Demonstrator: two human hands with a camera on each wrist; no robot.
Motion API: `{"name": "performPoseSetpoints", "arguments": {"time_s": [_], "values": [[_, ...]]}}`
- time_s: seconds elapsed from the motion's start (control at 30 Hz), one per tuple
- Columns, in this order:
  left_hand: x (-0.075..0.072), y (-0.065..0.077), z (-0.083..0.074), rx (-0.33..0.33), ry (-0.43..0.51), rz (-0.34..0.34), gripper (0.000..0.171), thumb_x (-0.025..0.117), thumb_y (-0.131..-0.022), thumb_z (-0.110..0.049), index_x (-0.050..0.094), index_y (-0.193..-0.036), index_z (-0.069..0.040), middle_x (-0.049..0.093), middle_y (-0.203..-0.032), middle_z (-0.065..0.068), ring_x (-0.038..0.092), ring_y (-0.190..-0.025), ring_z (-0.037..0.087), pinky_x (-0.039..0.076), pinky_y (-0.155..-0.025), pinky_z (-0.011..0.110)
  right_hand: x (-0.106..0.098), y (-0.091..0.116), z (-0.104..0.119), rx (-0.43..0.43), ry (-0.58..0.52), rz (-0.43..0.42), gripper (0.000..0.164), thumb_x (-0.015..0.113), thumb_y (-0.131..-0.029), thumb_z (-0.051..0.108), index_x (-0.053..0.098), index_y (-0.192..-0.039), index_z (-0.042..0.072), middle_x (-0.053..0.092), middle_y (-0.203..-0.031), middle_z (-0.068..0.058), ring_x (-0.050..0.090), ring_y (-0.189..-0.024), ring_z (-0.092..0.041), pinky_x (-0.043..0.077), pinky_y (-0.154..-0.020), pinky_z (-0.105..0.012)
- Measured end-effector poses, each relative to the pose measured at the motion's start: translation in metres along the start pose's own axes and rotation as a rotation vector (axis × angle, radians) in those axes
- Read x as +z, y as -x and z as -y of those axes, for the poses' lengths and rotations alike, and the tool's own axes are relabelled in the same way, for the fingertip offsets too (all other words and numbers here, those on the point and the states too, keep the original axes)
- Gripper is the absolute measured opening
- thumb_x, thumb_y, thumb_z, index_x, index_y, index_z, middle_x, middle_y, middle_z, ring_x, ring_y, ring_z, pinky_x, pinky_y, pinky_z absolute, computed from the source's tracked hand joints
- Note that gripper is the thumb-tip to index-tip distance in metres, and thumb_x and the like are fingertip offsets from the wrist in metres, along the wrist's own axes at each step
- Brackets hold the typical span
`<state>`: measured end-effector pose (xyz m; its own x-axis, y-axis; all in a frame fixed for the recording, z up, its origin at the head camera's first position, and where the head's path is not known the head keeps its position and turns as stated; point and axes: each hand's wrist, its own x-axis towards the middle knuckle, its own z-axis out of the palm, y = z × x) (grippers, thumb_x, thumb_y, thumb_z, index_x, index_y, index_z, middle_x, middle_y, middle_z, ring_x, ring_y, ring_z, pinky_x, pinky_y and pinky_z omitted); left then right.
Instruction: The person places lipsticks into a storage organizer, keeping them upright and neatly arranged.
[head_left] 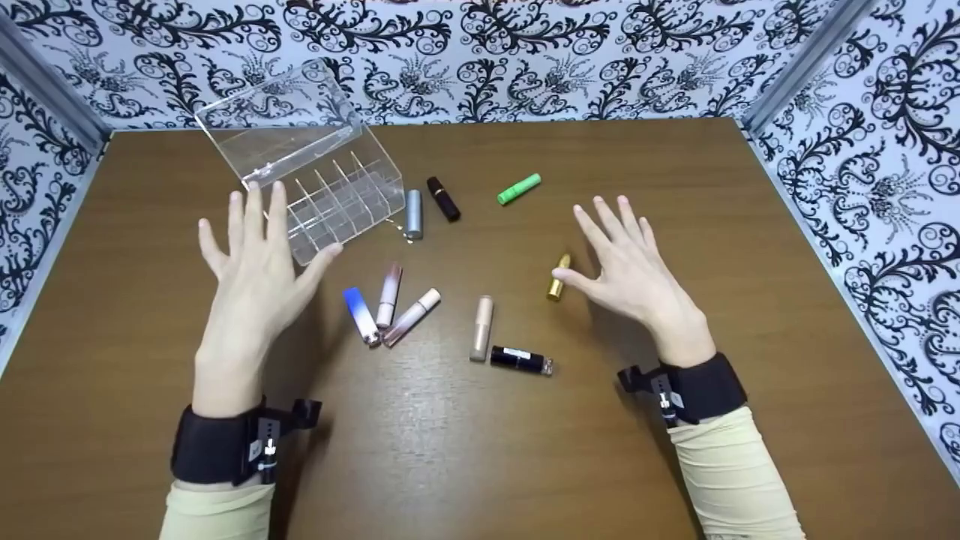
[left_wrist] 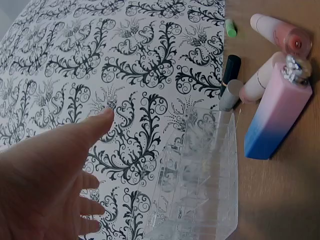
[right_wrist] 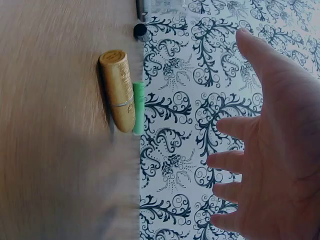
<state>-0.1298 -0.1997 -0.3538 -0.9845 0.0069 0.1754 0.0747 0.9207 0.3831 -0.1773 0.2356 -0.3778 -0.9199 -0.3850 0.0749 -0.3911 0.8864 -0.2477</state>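
Fingers spread, my left hand (head_left: 255,285) hovers over the table just in front of a clear plastic organizer box (head_left: 352,202) with a raised lid and several compartments. My right hand (head_left: 637,277), also spread and holding nothing, is above the table beside a gold lipstick tube (right_wrist: 119,90). Between the hands lie a blue-and-pink tube (left_wrist: 277,115), two pink-and-white tubes, one of them a slanted pink-and-white tube (head_left: 412,317), a beige tube (head_left: 482,328) and a black tube (head_left: 519,360) with a clear end. By the box's right corner are a silver-grey tube (head_left: 414,214) and a dark tube (head_left: 443,199).
A green tube (head_left: 519,189) lies toward the back of the brown wooden table (head_left: 420,457). White panels with black scrollwork (head_left: 525,60) border the table at the back and both sides. Each wrist wears a black strap (head_left: 705,390) with a small camera mount.
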Motion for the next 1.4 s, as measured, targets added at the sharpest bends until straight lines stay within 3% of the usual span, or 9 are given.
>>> {"name": "performPoseSetpoints", "arguments": {"time_s": [0.23, 0.37, 0.53, 0.63, 0.7, 0.8, 1.03, 1.13, 1.4], "values": [[0.002, 0.004, 0.001, 0.080, 0.005, -0.044, 0.087, 0.052, -0.101, -0.055, 0.018, -0.161, -0.003, 0.014, -0.165, 0.026, 0.004, -0.153, 0.041, -0.008, -0.115, 0.069, 0.002, 0.001, 0.014, -0.042, -0.004, 0.005, 0.092, 0.061, -0.093, 0.063, 0.028, -0.161, 0.010, 0.019, -0.165, -0.022, 0.002, -0.153, -0.042, 0.008, -0.118, -0.067], [0.004, 0.004, -0.001, 0.178, 0.045, -0.087, 0.072, 0.061, -0.101, -0.041, 0.034, -0.156, -0.002, 0.029, -0.160, 0.026, 0.017, -0.151, 0.044, 0.001, -0.117, 0.066, 0.001, 0.002, 0.026, -0.099, -0.028, -0.002, 0.093, 0.061, -0.093, 0.063, 0.026, -0.161, 0.009, 0.021, -0.165, -0.020, 0.004, -0.154, -0.039, 0.008, -0.120, -0.061], [0.009, 0.003, -0.005, 0.353, 0.093, -0.128, 0.040, 0.071, -0.094, -0.011, 0.062, -0.131, 0.001, 0.059, -0.135, 0.021, 0.052, -0.129, 0.041, 0.030, -0.109, 0.062, 0.003, 0.001, 0.052, -0.239, -0.091, -0.048, 0.086, 0.062, -0.097, 0.053, 0.028, -0.159, 0.003, 0.029, -0.162, -0.021, 0.016, -0.153, -0.037, 0.011, -0.124, -0.049], [0.011, 0.002, -0.007, 0.404, 0.130, -0.079, 0.025, 0.068, -0.089, 0.005, 0.069, -0.114, 0.001, 0.068, -0.114, 0.019, 0.065, -0.106, 0.038, 0.048, -0.095, 0.055, 0.007, -0.004, 0.072, -0.356, -0.124, -0.090, 0.078, 0.064, -0.099, 0.043, 0.033, -0.156, -0.001, 0.036, -0.159, -0.021, 0.026, -0.150, -0.035, 0.018, -0.123, -0.047], [0.011, 0.002, -0.009, 0.416, 0.155, -0.023, 0.023, 0.065, -0.087, 0.011, 0.069, -0.107, 0.002, 0.070, -0.104, 0.018, 0.068, -0.096, 0.037, 0.054, -0.085, 0.051, 0.010, -0.008, 0.087, -0.428, -0.130, -0.099, 0.075, 0.066, -0.099, 0.038, 0.036, -0.154, -0.002, 0.040, -0.156, -0.020, 0.032, -0.147, -0.035, 0.022, -0.122, -0.047], [0.011, 0.004, -0.012, 0.378, 0.164, 0.082, 0.025, 0.063, -0.086, 0.014, 0.070, -0.105, 0.000, 0.070, -0.101, 0.015, 0.068, -0.096, 0.034, 0.055, -0.084, 0.049, 0.015, -0.014, 0.111, -0.482, -0.127, -0.065, 0.071, 0.067, -0.098, 0.036, 0.040, -0.152, -0.003, 0.045, -0.153, -0.020, 0.039, -0.143, -0.035, 0.026, -0.120, -0.046], [0.017, 0.003, -0.015, 0.297, 0.145, 0.256, 0.032, 0.067, -0.082, 0.017, 0.071, -0.107, -0.003, 0.070, -0.108, 0.013, 0.066, -0.105, 0.035, 0.053, -0.088, 0.052, 0.033, -0.026, 0.159, -0.444, -0.123, 0.041, 0.049, 0.074, -0.094, 0.030, 0.062, -0.131, 0.000, 0.066, -0.122, -0.015, 0.059, -0.113, -0.031, 0.051, -0.097, -0.043], [0.022, 0.003, -0.015, 0.295, 0.148, 0.298, 0.030, 0.071, -0.082, 0.015, 0.072, -0.106, -0.002, 0.070, -0.108, 0.014, 0.066, -0.105, 0.036, 0.053, -0.090, 0.052, 0.044, -0.031, 0.177, -0.404, -0.107, 0.091, 0.038, 0.076, -0.092, 0.028, 0.068, -0.118, 0.002, 0.068, -0.110, -0.011, 0.061, -0.101, -0.027, 0.055, -0.084, -0.039], [0.036, 0.000, -0.009, 0.336, 0.126, 0.329, 0.028, 0.070, -0.079, 0.018, 0.072, -0.100, 0.000, 0.068, -0.101, 0.015, 0.066, -0.099, 0.035, 0.054, -0.087, 0.049, 0.068, -0.041, 0.207, -0.314, 0.026, 0.160, 0.027, 0.075, -0.091, 0.036, 0.069, -0.101, 0.011, 0.066, -0.100, -0.003, 0.060, -0.093, -0.022, 0.056, -0.073, -0.037]]}}
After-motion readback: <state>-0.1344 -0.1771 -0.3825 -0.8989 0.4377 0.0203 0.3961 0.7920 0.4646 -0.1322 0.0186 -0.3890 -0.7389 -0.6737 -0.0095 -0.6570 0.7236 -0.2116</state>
